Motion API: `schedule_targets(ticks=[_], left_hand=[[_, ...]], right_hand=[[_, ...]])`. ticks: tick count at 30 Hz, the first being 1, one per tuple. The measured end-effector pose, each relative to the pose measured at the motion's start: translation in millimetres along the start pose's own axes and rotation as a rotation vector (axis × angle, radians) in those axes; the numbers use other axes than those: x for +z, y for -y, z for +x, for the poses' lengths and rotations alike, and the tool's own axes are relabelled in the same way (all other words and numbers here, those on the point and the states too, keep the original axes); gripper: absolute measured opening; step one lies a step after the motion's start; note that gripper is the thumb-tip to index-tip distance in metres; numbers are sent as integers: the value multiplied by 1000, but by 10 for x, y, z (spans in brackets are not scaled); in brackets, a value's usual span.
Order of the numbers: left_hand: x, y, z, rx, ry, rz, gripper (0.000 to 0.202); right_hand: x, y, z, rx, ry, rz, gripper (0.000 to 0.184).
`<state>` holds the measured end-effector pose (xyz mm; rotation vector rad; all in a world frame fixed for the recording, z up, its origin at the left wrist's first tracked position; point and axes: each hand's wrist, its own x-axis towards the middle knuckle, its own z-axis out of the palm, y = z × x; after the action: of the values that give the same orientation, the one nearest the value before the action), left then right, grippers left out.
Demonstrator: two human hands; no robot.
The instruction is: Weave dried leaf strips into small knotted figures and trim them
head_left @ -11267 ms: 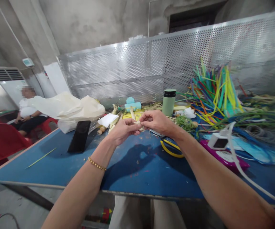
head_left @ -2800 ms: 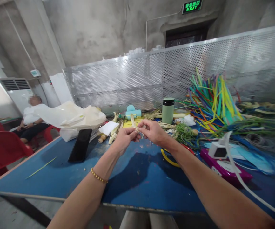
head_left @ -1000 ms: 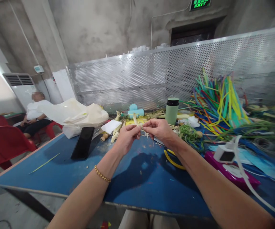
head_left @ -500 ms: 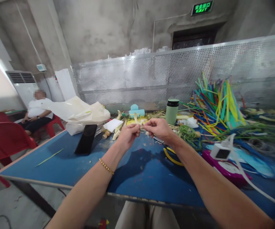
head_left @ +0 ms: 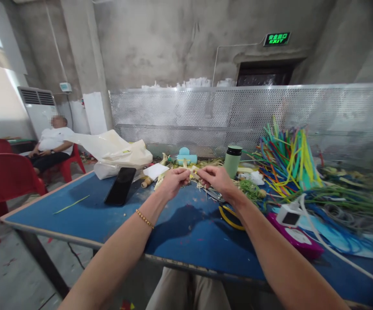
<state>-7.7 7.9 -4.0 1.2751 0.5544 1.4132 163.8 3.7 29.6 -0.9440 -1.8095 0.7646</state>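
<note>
Both of my hands are raised together over the blue table (head_left: 76, 215). My left hand (head_left: 173, 181) and my right hand (head_left: 215, 178) each pinch an end of a small pale straw piece (head_left: 193, 171) held between them. Thin strands hang from it just above the table top. A gold bead bracelet (head_left: 144, 218) sits on my left wrist. Yellow-handled scissors (head_left: 228, 215) lie on the table under my right forearm.
A black phone (head_left: 120, 191) leans near a cream plastic bag (head_left: 115, 148). A green flask (head_left: 232, 161), a bundle of coloured strips (head_left: 286, 155), green stalks (head_left: 341, 193) and a magenta device (head_left: 298, 234) crowd the right. A person sits on a red chair (head_left: 8, 181) at the left.
My hands stay pinched on the straw piece, working it slightly. My head has tilted up, so the table and hands sit lower in view and more wall shows.
</note>
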Motion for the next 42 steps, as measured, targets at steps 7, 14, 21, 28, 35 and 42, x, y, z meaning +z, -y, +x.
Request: schedule_targets(ticks=[7,14,21,28,35,42], left_hand=[[58,-25,-50,-15,99,74,37],[63,7,-39,15,28,195,42],[41,-9,-39,30,39,259,41],[6,40,-19,-3,92,263,34],[35,29,-52,-106,173,204,31],[73,-21,-132,-269,345,114,27]], right_hand=[[95,-5,-14,3,-75,198,36],[88,-17,-17,21,-49,171,35],[79,-10,-11,-16,-53,91,31],[104,-81,6,-47,-114,-15,26],[27,-125,30,-53,-8,-14,30],[-70,-44,-50,44,244,198,32]])
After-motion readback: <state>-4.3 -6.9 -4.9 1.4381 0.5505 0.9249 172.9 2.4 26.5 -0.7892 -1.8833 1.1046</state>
